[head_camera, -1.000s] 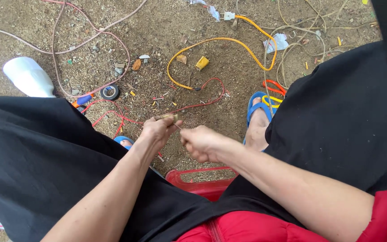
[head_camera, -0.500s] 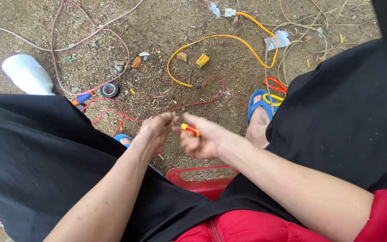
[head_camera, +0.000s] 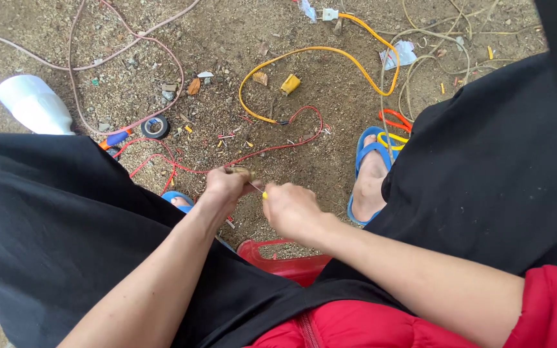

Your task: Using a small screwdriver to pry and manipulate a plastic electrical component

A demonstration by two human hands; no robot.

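The person sits on a red stool (head_camera: 285, 263) and looks down between two black trouser legs. Both hands meet in the middle, low over the dirt.

The left hand (head_camera: 225, 187) is closed. Its fingers pinch the end of a thin red wire (head_camera: 272, 149). The bit it pinches is small and partly hidden by the fingers. From there the wire runs away over the ground, makes a loop and comes back.

The right hand (head_camera: 291, 207) is closed too. It grips a small tool with a yellow tip (head_camera: 265, 194). Only the tip shows, so I cannot tell what kind of tool it is. The tip points at the left hand and sits just beside it.

The black legs cover much of the ground on both sides. A foot in a blue sandal (head_camera: 370, 173) rests to the right of the hands. The toe of another blue sandal (head_camera: 176, 198) peeks out by the left leg.

Lots of things lie on the dirt farther out. An orange cable (head_camera: 330, 51) bends in a big curve. A small yellow piece (head_camera: 290, 84) lies inside that curve. A roll of black tape (head_camera: 155, 126) lies near the left leg. Just beside it is a tool with an orange and blue handle (head_camera: 115, 139), half hidden by the leg. A white cup (head_camera: 33, 104) lies on its side at the far left. A long pink cord (head_camera: 130, 38) winds across the top. Red and yellow loops (head_camera: 393, 129) lie by the right knee. Tiny wire bits are scattered all about.
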